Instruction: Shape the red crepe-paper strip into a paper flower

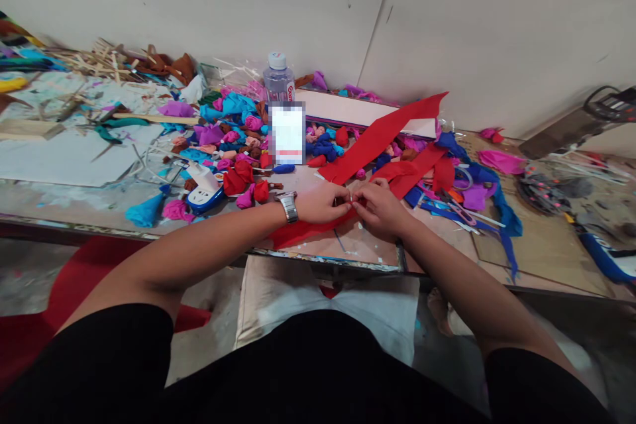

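Note:
My left hand (324,203), with a metal watch (288,206) on its wrist, is closed in a pinch near the table's front edge. Right beside it, my right hand (381,209) pinches too, the fingertips of both nearly meeting. A bit of red crepe-like material shows between them; its exact shape is hidden by the fingers. One red strip (298,232) lies flat beneath my left wrist. Behind the hands, a long red strip (385,139) slants up over the pile, and another red piece (420,169) lies to the right.
Small wrapped bundles in several colours, a bottle (279,79) and a lit phone-like screen (287,136) stand beyond the hands. A power strip (205,195) sits left, green-handled pliers (116,127) farther left. Pink-handled scissors (463,213) and blue strips (507,209) lie right.

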Available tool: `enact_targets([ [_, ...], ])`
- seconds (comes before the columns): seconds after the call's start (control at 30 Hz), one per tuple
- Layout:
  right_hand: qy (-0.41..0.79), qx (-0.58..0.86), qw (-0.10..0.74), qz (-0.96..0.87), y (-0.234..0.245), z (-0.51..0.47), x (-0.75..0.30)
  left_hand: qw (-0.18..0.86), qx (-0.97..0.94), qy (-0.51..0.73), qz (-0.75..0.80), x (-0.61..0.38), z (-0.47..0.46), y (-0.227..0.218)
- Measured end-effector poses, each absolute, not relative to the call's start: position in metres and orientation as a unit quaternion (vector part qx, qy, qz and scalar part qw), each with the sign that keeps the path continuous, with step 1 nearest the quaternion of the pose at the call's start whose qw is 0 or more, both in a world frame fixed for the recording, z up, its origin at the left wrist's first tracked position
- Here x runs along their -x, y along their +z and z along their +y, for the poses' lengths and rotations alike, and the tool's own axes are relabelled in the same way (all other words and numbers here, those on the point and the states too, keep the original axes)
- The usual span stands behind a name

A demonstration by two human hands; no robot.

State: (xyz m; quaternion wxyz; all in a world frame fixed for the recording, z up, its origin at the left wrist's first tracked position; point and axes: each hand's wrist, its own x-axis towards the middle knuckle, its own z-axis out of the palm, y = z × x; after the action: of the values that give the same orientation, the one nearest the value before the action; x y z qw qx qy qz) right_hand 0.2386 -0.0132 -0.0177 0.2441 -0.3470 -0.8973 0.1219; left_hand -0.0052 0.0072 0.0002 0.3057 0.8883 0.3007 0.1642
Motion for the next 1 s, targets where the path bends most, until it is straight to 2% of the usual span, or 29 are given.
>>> enact_targets([
  [0.23, 0.120, 0.337, 0.246, -0.901, -0.0180, -0.0131, -0.2404, 0.299, -0.891, 0.165, 0.300, 0.0057, 0.0087, -0.0039],
  [0.5, 0.132, 0.332, 0.262, -0.896, -0.0158, -0.0144, -0.2380, 0.234, -0.918, 0.178, 0.265, 0.0053, 0.0050, -0.0020],
  [1.0, 0.104, 0.361, 0.298, -0.878, -0.0117, -0.0152, -0.2392, 0.297, -0.893, 0.202, 0.271, 0.0041, 0.0032, 0.0050],
])
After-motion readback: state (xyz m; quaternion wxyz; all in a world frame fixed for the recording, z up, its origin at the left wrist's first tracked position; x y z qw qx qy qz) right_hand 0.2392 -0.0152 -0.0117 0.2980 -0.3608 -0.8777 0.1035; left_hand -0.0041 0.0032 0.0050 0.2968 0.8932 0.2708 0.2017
